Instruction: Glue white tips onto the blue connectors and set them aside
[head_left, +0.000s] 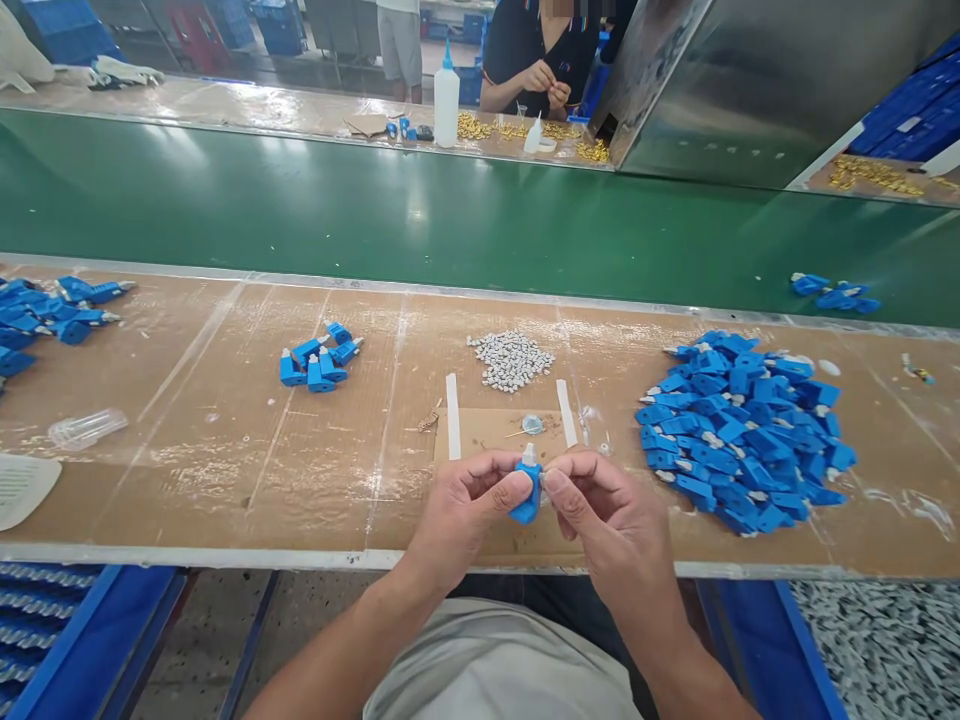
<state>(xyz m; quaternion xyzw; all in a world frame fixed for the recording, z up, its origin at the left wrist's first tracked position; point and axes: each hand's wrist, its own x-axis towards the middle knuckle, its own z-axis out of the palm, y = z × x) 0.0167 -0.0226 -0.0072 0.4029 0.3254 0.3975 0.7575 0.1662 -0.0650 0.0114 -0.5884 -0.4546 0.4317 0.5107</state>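
The left hand point(466, 508) pinches a blue plastic block with a white tip point(528, 507) over the near side of the brown table point(315, 490), likely to keep it steady for the right hand point(621, 508), which pinches at its right side, on what one cannot tell. A round shiny dish point(532, 424) lies between the hands and the far heap of small grey bits point(513, 360); a big heap of blue blocks point(739, 425) sits right.

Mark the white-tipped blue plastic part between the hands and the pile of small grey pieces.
White-tipped blue plastic part point(529, 505), head view: its blue body.
Pile of small grey pieces point(514, 362), head view: middle of the heap.
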